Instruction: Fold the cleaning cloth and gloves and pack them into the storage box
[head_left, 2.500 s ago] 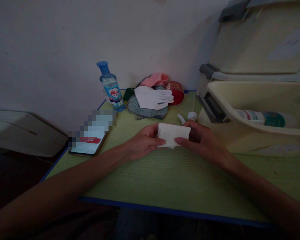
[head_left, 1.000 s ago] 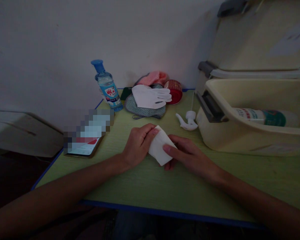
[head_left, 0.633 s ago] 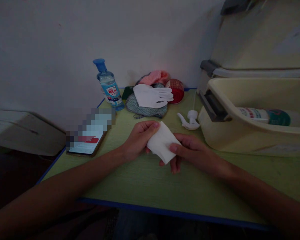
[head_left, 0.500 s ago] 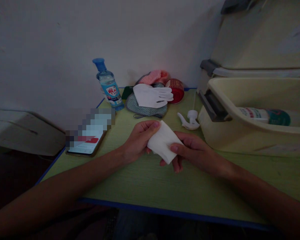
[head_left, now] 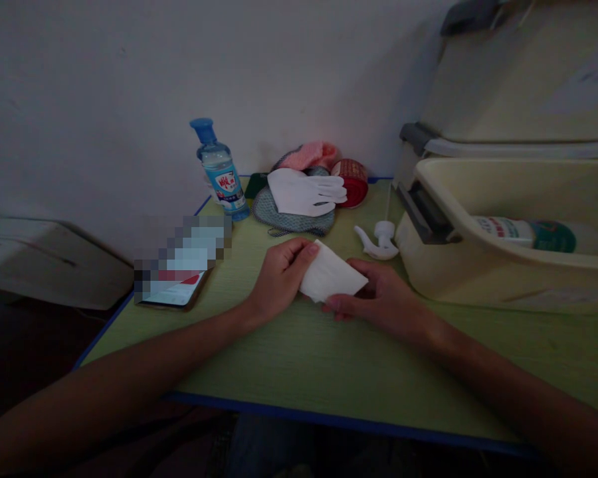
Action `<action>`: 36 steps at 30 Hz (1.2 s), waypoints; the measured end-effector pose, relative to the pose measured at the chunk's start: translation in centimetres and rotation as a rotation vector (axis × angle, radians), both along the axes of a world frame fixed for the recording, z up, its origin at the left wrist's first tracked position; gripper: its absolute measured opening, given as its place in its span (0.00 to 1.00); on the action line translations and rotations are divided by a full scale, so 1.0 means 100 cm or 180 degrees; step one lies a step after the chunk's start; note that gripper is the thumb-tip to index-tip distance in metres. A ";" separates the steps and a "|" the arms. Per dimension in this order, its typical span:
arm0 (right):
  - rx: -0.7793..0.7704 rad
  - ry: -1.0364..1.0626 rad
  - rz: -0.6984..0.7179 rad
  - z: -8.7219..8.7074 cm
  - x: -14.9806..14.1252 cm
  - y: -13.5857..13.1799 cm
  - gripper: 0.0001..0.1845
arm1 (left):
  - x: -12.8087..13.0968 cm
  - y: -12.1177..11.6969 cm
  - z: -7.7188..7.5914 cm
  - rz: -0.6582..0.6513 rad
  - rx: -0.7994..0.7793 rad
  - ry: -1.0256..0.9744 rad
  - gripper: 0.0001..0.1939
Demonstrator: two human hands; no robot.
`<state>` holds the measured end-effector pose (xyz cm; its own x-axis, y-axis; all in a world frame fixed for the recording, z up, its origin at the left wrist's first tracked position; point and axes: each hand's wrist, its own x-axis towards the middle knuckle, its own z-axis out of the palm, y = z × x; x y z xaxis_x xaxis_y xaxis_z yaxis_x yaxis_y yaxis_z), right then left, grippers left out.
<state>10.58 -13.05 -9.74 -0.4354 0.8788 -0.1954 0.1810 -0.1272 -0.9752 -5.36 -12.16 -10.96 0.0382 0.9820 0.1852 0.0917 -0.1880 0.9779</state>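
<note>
A folded white tissue [head_left: 331, 273] is held between my two hands, above the middle of the green table. My left hand [head_left: 285, 272] pinches its left corner, thumb on top and fingers underneath. On the other side, my right hand [head_left: 379, 295] grips the lower right part, its thumb lying along the near edge and its fingers mostly behind the tissue. Beyond the hands lie a white glove [head_left: 303, 192] on a grey-blue mesh cloth [head_left: 272, 214] and a white pump head [head_left: 381, 242].
At the left edge lies a phone [head_left: 179, 285], partly blurred, with a blue-capped bottle [head_left: 223, 179] behind it. A pink cloth [head_left: 313, 155] and a red round tin [head_left: 353, 182] sit near the wall. On the right, an open cream bin [head_left: 443, 272] holds a bottle [head_left: 528, 234] on its side.
My right thumb has moved left along the tissue's near edge, and the lower right part of the tissue has turned up and away. The left hand keeps its pinch.
</note>
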 end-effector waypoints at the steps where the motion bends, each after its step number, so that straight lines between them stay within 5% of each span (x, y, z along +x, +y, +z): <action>1: -0.0016 0.0066 -0.0016 0.001 0.000 0.001 0.14 | 0.000 0.002 0.000 -0.0030 -0.0142 -0.0099 0.13; 10: -0.0083 0.0443 -0.0067 0.003 0.005 0.004 0.12 | 0.002 0.004 -0.001 -0.0122 -0.0699 -0.0641 0.19; 20: -0.0004 0.0721 -0.0909 -0.001 0.011 0.010 0.11 | 0.000 0.006 -0.001 -0.0865 -0.0783 -0.0868 0.27; 36: 0.0265 0.0334 -0.0731 0.002 0.011 0.009 0.15 | 0.002 0.003 0.000 -0.0800 -0.0935 -0.0882 0.27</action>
